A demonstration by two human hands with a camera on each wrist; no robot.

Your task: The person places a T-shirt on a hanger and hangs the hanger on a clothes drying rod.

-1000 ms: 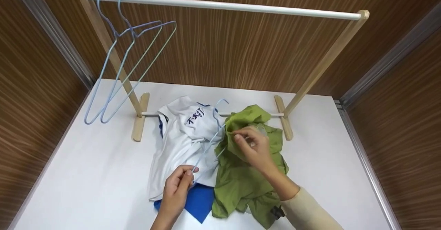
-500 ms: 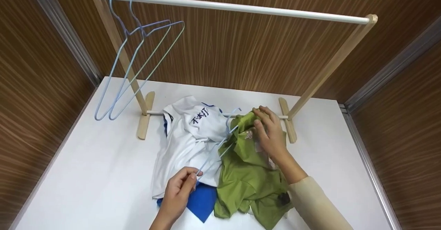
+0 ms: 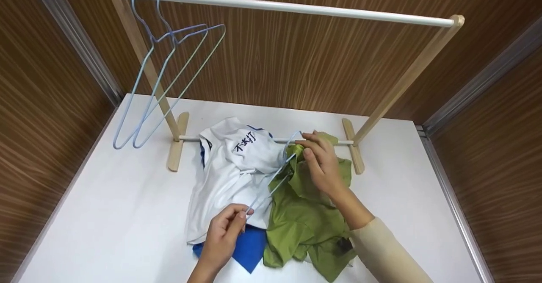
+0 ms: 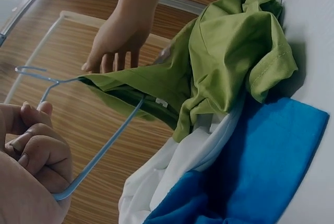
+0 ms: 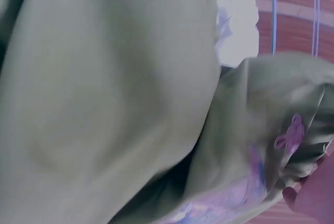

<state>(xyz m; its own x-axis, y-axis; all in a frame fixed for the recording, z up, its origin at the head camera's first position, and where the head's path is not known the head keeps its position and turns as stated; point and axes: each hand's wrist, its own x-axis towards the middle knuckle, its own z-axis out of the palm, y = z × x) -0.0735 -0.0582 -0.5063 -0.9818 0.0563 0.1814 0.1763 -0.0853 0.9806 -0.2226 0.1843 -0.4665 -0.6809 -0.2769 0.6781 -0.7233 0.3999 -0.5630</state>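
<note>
My left hand (image 3: pixel 224 230) pinches one end of a light blue wire hanger (image 4: pixel 107 144), which slants up and away to the right. The hanger's far end goes into the neck opening of a green shirt (image 3: pixel 296 215). At that opening my right hand (image 3: pixel 324 164) grips the shirt's edge between thumb and fingers, close to the hanger's hook. In the left wrist view, a small white label shows inside the opening. The shirt's cloth fills most of the right wrist view, with a pink and purple print. Part of the hanger is hidden in the cloth.
Left of the green shirt lies a white shirt (image 3: pixel 224 181) with dark lettering, over a blue cloth (image 3: pixel 250 249). Behind stands a rack with a white rod (image 3: pixel 275 5) and wooden legs. Two blue hangers hang at its left end. Brown wood-patterned panels (image 3: pixel 279 62) enclose the white table.
My right hand moved up along the shirt's neck, then left towards the hook, drawing the cloth along the hanger. My left hand kept its hold and shifted slightly right.
</note>
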